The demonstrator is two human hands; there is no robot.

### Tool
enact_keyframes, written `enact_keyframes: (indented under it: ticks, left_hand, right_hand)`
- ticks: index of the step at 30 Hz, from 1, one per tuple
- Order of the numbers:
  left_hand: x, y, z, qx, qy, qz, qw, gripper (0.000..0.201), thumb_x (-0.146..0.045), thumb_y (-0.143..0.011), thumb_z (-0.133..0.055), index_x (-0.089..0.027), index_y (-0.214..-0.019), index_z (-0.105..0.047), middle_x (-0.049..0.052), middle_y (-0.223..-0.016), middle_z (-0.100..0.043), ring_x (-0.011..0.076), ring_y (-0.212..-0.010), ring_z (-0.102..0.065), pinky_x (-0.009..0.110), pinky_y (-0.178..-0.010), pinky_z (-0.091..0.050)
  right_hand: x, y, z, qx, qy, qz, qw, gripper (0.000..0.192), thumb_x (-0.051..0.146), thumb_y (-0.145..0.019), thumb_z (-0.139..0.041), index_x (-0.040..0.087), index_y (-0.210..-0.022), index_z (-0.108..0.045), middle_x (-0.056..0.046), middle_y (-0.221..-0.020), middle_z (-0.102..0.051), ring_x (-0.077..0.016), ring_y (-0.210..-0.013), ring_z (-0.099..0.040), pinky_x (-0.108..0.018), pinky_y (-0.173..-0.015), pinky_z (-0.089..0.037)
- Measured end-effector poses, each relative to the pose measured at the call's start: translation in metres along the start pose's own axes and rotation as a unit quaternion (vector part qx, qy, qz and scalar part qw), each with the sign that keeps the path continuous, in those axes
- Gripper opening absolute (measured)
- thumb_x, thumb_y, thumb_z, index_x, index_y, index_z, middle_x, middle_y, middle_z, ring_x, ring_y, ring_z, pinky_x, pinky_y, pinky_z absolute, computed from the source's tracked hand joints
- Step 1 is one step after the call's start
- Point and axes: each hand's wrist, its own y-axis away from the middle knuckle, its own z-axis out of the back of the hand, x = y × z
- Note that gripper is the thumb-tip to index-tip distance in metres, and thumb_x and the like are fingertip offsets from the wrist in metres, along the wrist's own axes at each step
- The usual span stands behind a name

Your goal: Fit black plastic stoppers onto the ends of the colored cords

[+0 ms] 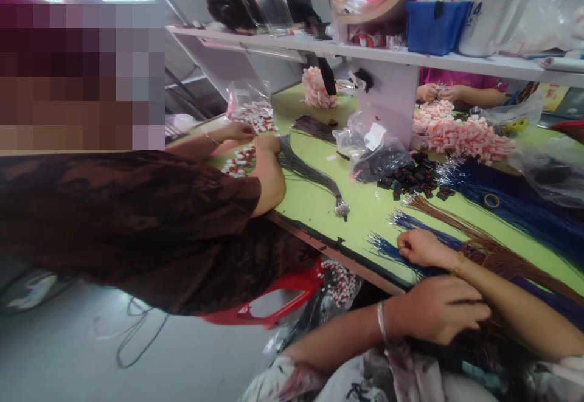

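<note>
Nearest, before the near edge of the desk (365, 219), the left hand (444, 311) has its fingers loosely bent, and I cannot tell whether it grips anything, while just beyond, over that edge, the right hand (422, 247) has its fingers curled in at the blue wires (385, 247), though whether they are clamped on any is hidden. Farther in from the edge lie brown wires (497, 244), then a heap of black plugs (413, 177) with a clear bag (369, 146) just beside it, and toward the desk's far edge spreads a pale pink pile (460, 131)
</note>
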Motion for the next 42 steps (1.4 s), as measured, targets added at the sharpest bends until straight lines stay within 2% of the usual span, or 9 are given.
enact_keyframes:
  ticks: [4,6,11,14,23,26,30,34,42]
  left_hand:
    - [0.049,-0.009,0.063,-0.306,-0.005,0.17,0.937,0.024,-0.016,-0.077,-0.057,-0.024,-0.094,-0.072,0.011,-0.097,-0.064,0.0266,-0.099,-0.055,0.04,-0.095,-0.04]
    - [0.08,-0.017,0.098,-0.354,-0.07,0.224,0.905,0.023,-0.014,-0.075,-0.058,-0.022,-0.092,-0.072,0.011,-0.097,-0.062,0.0261,-0.098,-0.052,0.04,-0.096,-0.037]
    - [0.137,-0.027,0.146,-0.187,-0.181,0.251,0.932,0.02,-0.003,-0.065,-0.057,-0.019,-0.07,-0.067,0.009,-0.083,-0.056,0.0219,-0.084,-0.05,0.032,-0.086,-0.038]
    - [0.144,-0.018,0.154,-0.117,-0.277,0.288,0.909,0.019,-0.005,-0.071,-0.05,-0.018,-0.072,-0.065,0.008,-0.08,-0.053,0.0204,-0.078,-0.049,0.032,-0.08,-0.039]
    - [0.122,0.025,0.165,-0.13,-0.361,0.329,0.863,0.015,-0.016,-0.078,-0.054,-0.018,-0.093,-0.06,0.008,-0.087,-0.057,0.0224,-0.085,-0.051,0.037,-0.078,-0.041]
    - [0.113,0.031,0.158,-0.239,-0.269,0.316,0.878,0.025,-0.015,-0.076,-0.058,-0.018,-0.101,-0.061,0.008,-0.096,-0.057,0.0204,-0.087,-0.052,0.037,-0.082,-0.041]
    - [0.097,0.035,0.143,-0.368,0.095,0.33,0.864,0.027,-0.021,-0.073,-0.067,-0.017,-0.1,-0.063,0.005,-0.09,-0.059,0.0128,-0.074,-0.054,0.029,-0.072,-0.045]
    - [0.079,0.039,0.127,-0.381,0.388,0.314,0.778,0.033,-0.022,-0.069,-0.074,-0.014,-0.099,-0.064,0.006,-0.089,-0.063,0.0108,-0.077,-0.059,0.022,-0.072,-0.048]
    - [0.071,0.042,0.104,-0.382,0.491,0.288,0.728,0.023,-0.016,-0.071,-0.073,-0.012,-0.093,-0.066,0.004,-0.082,-0.063,0.0085,-0.07,-0.059,0.019,-0.066,-0.049]
  right_hand:
    - [-0.001,0.006,-0.008,-0.032,-0.008,0.004,0.999,0.01,0.018,-0.075,-0.055,0.021,-0.065,-0.057,-0.003,-0.062,-0.059,-0.0162,-0.057,-0.049,-0.026,-0.053,-0.031]
    - [0.0,0.009,-0.008,-0.043,0.004,0.014,0.999,0.011,0.016,-0.078,-0.051,0.02,-0.069,-0.057,-0.004,-0.068,-0.062,-0.0155,-0.06,-0.051,-0.026,-0.055,-0.031]
    - [0.004,0.012,-0.004,-0.046,0.015,0.011,0.999,0.01,0.013,-0.078,-0.049,0.019,-0.072,-0.055,-0.003,-0.07,-0.063,-0.0131,-0.061,-0.05,-0.024,-0.057,-0.028]
    - [0.002,0.013,-0.003,-0.044,-0.035,0.008,0.998,0.009,0.012,-0.076,-0.049,0.019,-0.072,-0.053,0.0,-0.065,-0.059,-0.0115,-0.056,-0.047,-0.022,-0.056,-0.028]
    - [-0.003,0.0,-0.003,-0.106,-0.234,0.028,0.966,0.008,0.018,-0.078,-0.049,0.018,-0.071,-0.051,0.004,-0.059,-0.05,-0.0099,-0.054,-0.043,-0.021,-0.052,-0.03]
    - [0.004,-0.01,0.001,-0.131,-0.293,0.026,0.947,0.008,0.022,-0.079,-0.05,0.018,-0.072,-0.052,0.004,-0.061,-0.05,-0.0103,-0.056,-0.043,-0.021,-0.053,-0.032]
    - [0.015,-0.019,0.007,-0.156,-0.337,0.026,0.928,0.011,0.025,-0.079,-0.051,0.017,-0.072,-0.054,0.002,-0.064,-0.052,-0.0109,-0.059,-0.044,-0.022,-0.056,-0.036]
    - [0.019,-0.017,0.006,-0.18,-0.329,0.02,0.927,0.01,0.024,-0.077,-0.051,0.017,-0.07,-0.054,0.003,-0.06,-0.05,-0.0098,-0.054,-0.04,-0.021,-0.052,-0.033]
    - [0.019,-0.006,0.002,-0.242,-0.202,0.027,0.949,0.01,0.02,-0.076,-0.054,0.018,-0.066,-0.052,0.004,-0.056,-0.046,-0.0088,-0.051,-0.037,-0.021,-0.049,-0.028]
